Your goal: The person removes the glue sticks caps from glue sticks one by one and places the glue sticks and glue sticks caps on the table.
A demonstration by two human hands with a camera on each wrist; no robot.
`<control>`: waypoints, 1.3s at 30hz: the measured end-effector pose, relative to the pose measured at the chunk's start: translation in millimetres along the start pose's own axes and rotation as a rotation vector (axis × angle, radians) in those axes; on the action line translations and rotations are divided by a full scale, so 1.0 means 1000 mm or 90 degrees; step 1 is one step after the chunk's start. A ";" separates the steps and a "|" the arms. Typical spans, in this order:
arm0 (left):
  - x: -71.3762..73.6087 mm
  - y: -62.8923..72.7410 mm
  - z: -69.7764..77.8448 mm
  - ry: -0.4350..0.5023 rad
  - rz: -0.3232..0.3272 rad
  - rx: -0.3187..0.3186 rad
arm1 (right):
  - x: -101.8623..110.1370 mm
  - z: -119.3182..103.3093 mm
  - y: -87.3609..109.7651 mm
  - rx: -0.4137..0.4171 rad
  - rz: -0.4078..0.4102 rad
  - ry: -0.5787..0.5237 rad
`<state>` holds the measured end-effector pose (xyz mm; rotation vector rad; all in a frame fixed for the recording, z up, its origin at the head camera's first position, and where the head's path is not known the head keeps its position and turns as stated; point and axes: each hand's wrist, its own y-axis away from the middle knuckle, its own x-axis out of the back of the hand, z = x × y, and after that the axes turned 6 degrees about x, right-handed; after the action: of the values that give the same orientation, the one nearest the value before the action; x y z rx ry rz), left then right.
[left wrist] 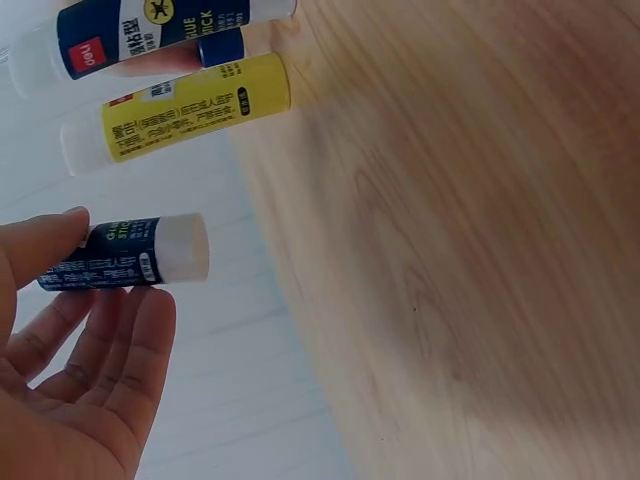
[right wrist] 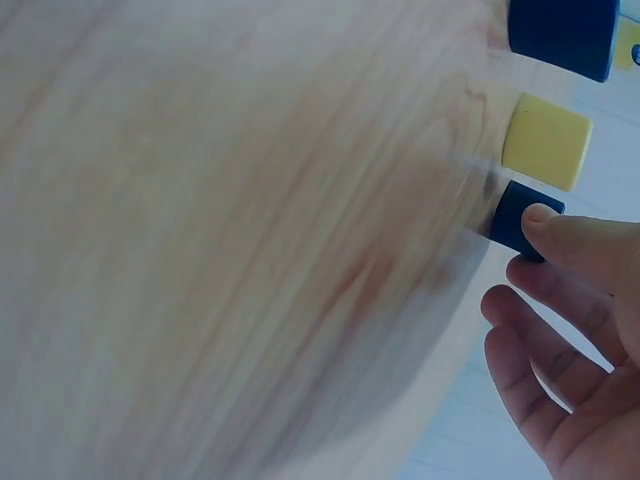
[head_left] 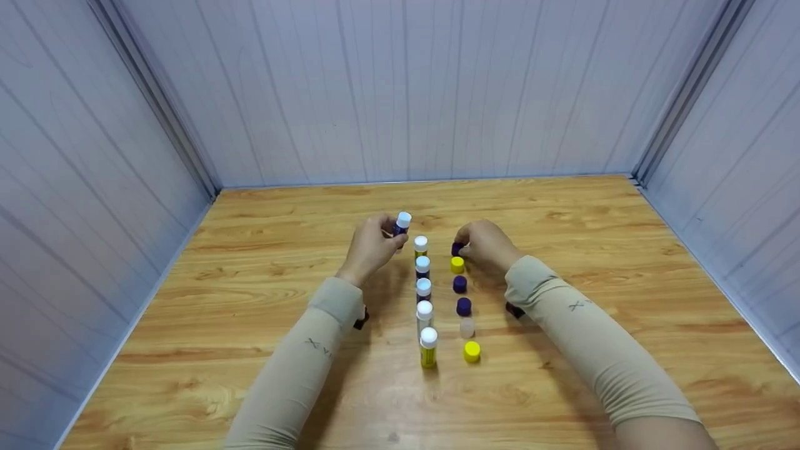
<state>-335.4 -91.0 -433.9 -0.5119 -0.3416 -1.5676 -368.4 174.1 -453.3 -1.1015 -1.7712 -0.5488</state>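
Note:
My left hand [head_left: 369, 247] holds a dark blue glue stick [head_left: 403, 222] between thumb and fingers, its white end up. In the left wrist view that glue stick [left wrist: 125, 248] hangs off the tabletop, with a pale band at its lower end. At the far end of a row of loose caps, my right hand [head_left: 490, 244] pinches a dark blue cap [right wrist: 513, 214] by thumb and forefinger. Beside it sits a yellow cap [head_left: 457, 265]. Nearest to the left hand stands a yellow glue stick [head_left: 420, 248], upright and white-topped. Whether the pinched cap touches the table I cannot tell.
Several upright glue sticks, the nearest a yellow one [head_left: 428, 355], form a line toward me. Parallel on their right run more caps: dark blue [head_left: 460, 285], whitish [head_left: 467, 327] and yellow [head_left: 472, 352]. Pale panel walls [head_left: 406, 94] enclose the wooden table [head_left: 262, 212].

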 end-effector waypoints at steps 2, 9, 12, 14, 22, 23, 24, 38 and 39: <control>-0.002 -0.002 -0.001 0.004 -0.006 0.009 | 0.000 -0.001 0.000 -0.001 -0.008 -0.011; -0.012 -0.008 -0.007 0.030 -0.029 0.050 | 0.000 -0.003 0.000 0.002 -0.015 -0.011; -0.016 -0.008 -0.008 0.052 -0.047 0.078 | -0.001 -0.003 0.000 0.005 -0.014 0.005; -0.018 -0.009 -0.008 0.068 -0.058 0.093 | -0.001 -0.004 0.000 0.006 -0.014 0.015; -0.028 -0.013 -0.005 0.110 -0.080 0.139 | -0.002 -0.006 0.000 0.003 -0.014 0.029; -0.029 -0.013 -0.005 0.115 -0.082 0.139 | -0.002 -0.006 0.000 0.003 -0.013 0.029; -0.030 -0.013 -0.005 0.145 -0.089 0.148 | -0.002 -0.006 0.000 0.003 -0.012 0.029; -0.036 -0.017 -0.010 0.149 -0.102 0.114 | -0.005 -0.006 0.000 0.004 -0.006 0.025; -0.035 -0.017 -0.011 0.139 -0.104 0.111 | -0.005 -0.006 0.000 0.004 -0.006 0.026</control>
<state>-353.4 -65.2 -459.5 -0.1778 -0.3553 -1.7152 -364.6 167.5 -454.8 -1.0705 -1.7434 -0.5668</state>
